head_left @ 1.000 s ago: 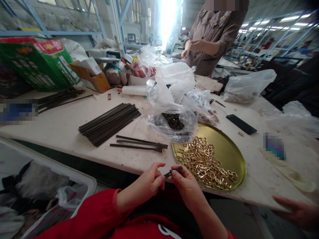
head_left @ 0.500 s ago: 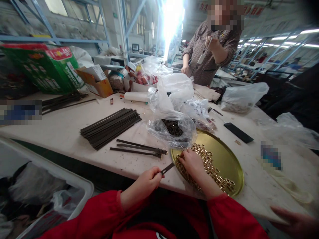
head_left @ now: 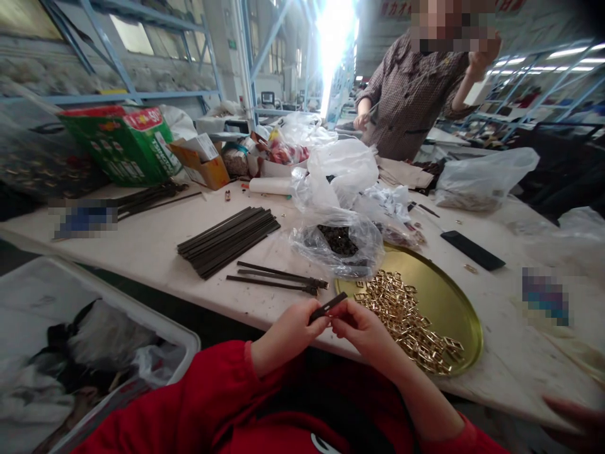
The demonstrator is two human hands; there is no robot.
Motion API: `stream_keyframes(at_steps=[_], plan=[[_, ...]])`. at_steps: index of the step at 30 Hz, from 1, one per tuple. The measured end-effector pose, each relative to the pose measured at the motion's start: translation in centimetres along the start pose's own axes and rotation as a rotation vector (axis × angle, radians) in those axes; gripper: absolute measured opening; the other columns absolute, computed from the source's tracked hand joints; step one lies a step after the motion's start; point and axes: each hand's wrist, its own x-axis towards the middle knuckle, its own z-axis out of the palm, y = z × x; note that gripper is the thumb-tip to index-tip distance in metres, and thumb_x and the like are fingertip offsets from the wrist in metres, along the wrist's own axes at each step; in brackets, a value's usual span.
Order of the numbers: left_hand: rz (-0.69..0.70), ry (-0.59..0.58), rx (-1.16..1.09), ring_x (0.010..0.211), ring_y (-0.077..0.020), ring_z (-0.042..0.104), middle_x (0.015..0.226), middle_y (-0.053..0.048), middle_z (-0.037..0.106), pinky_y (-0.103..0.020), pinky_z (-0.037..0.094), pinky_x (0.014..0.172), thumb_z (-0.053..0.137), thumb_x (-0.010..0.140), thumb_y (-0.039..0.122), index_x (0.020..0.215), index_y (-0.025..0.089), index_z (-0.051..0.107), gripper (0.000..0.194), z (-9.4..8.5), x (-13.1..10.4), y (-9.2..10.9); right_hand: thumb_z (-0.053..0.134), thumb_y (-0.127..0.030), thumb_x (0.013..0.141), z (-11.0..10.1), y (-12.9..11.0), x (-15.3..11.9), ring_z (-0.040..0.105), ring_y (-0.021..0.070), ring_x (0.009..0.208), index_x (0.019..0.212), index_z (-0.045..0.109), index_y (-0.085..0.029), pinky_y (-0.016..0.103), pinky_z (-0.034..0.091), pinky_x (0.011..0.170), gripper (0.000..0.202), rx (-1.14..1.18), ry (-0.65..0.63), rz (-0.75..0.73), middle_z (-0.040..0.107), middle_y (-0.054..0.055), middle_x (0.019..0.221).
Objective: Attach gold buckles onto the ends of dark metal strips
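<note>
My left hand [head_left: 297, 331] is closed on a dark brown strap [head_left: 337, 302] with a slot near its end, pointing up to the right. Fingertips of my right hand [head_left: 363, 331] pinch beside the strap's end; a small gold buckle seems to be in them, mostly hidden. Both hands meet in front of the table edge. To the right lies a round gold tray [head_left: 460, 302] with a heap of gold buckles [head_left: 401, 315]. Beyond my hands rest a few straps with buckles fitted [head_left: 274, 278], and behind them a stack of plain dark straps [head_left: 229, 241].
An open plastic bag of small dark pieces [head_left: 338, 241] touches the tray's far side. A dark flat phone-like object [head_left: 472, 250] lies farther right. A white bin [head_left: 189, 343] stands at lower left. Across the table stands a person in a checked jacket [head_left: 406, 94].
My right hand has left the buckle heap and come to the strap's end at my left hand. The view has shifted a little left. The person opposite has raised one hand outward.
</note>
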Motion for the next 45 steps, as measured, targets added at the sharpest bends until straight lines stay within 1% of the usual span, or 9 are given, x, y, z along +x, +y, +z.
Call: stream_keyframes(at_steps=[8,14,17,22,26,33,36,41,45], plan=[[-0.128,0.033,-0.149,0.06,-0.011,0.045,0.063,0.002,0.052,-0.021,0.034,0.054,0.048,0.078,0.031,0.071,0.014,0.052,0.018,0.4,-0.6,-0.1,0.07,-0.04,0.067,3.1,-0.4,-1.2,0.051,0.0107,0.061,0.084,0.057,-0.02,0.025,0.042,0.061,0.029,0.431,0.225,0.129,0.058,-0.002,0.071],[-0.15,-0.111,-0.259,0.053,-0.0083,0.043,0.066,0.002,0.053,-0.019,0.035,0.05,0.041,0.083,0.037,0.077,0.014,0.051,0.026,0.0,-0.3,-0.3,0.073,-0.038,0.065,3.4,0.3,-1.5,0.052,0.0097,0.06,0.086,0.06,-0.02,0.023,0.043,0.061,0.03,0.539,0.297,0.171,0.06,-0.003,0.068],[-0.186,-0.136,-0.189,0.044,-0.0072,0.037,0.066,0.003,0.053,-0.02,0.031,0.044,0.034,0.087,0.039,0.086,0.015,0.051,0.029,-0.6,-0.7,-0.7,0.075,-0.035,0.062,3.0,0.6,-1.5,0.055,0.0097,0.062,0.089,0.062,-0.021,0.023,0.046,0.06,0.033,0.703,0.362,0.228,0.06,-0.003,0.07],[-0.121,-0.172,0.048,0.06,-0.0113,0.049,0.067,0.002,0.057,-0.022,0.036,0.059,0.036,0.087,0.037,0.078,0.016,0.056,0.03,-1.3,-1.5,-1.2,0.079,-0.028,0.057,2.9,0.2,-1.3,0.057,0.0078,0.059,0.087,0.064,-0.02,0.018,0.049,0.055,0.035,0.918,0.418,0.336,0.06,-0.004,0.068],[-0.128,-0.141,0.014,0.066,-0.0125,0.051,0.068,0.002,0.057,-0.022,0.037,0.063,0.035,0.088,0.034,0.083,0.016,0.056,0.028,-1.2,-1.4,-1.2,0.078,-0.029,0.059,3.4,-0.1,-1.4,0.056,0.0068,0.058,0.09,0.064,-0.021,0.016,0.048,0.052,0.035,0.91,0.381,0.336,0.06,-0.004,0.069],[-0.098,-0.097,-0.079,0.068,-0.013,0.051,0.074,0.001,0.058,-0.022,0.038,0.061,0.046,0.082,0.033,0.082,0.015,0.055,0.021,-0.4,-0.6,-0.8,0.074,-0.038,0.063,4.5,-0.1,-1.8,0.059,0.0121,0.067,0.092,0.062,-0.02,0.026,0.051,0.064,0.037,0.561,0.353,0.232,0.065,0.001,0.081],[-0.107,-0.052,-0.041,0.069,-0.014,0.051,0.074,0.0,0.058,-0.023,0.038,0.061,0.047,0.081,0.031,0.081,0.015,0.055,0.018,-0.3,-0.8,-0.7,0.074,-0.039,0.061,4.8,0.0,-2.0,0.06,0.0142,0.072,0.096,0.06,-0.021,0.03,0.051,0.07,0.043,0.533,0.319,0.238,0.064,0.001,0.087],[-0.131,-0.051,0.027,0.063,-0.0136,0.05,0.067,0.001,0.055,-0.023,0.035,0.056,0.045,0.081,0.031,0.072,0.016,0.051,0.018,-0.3,-1.2,-0.9,0.074,-0.041,0.062,5.0,0.3,-2.1,0.059,0.012,0.064,0.095,0.058,-0.02,0.025,0.049,0.061,0.042,0.556,0.289,0.291,0.062,-0.001,0.073],[-0.144,-0.066,0.05,0.062,-0.0134,0.05,0.065,0.002,0.055,-0.023,0.035,0.055,0.044,0.081,0.03,0.073,0.016,0.052,0.018,-0.1,-1.5,-0.9,0.076,-0.037,0.06,5.0,0.4,-2.1,0.061,0.0135,0.076,0.092,0.059,-0.021,0.027,0.049,0.072,0.039,0.579,0.34,0.248,0.065,0.0,0.08]])
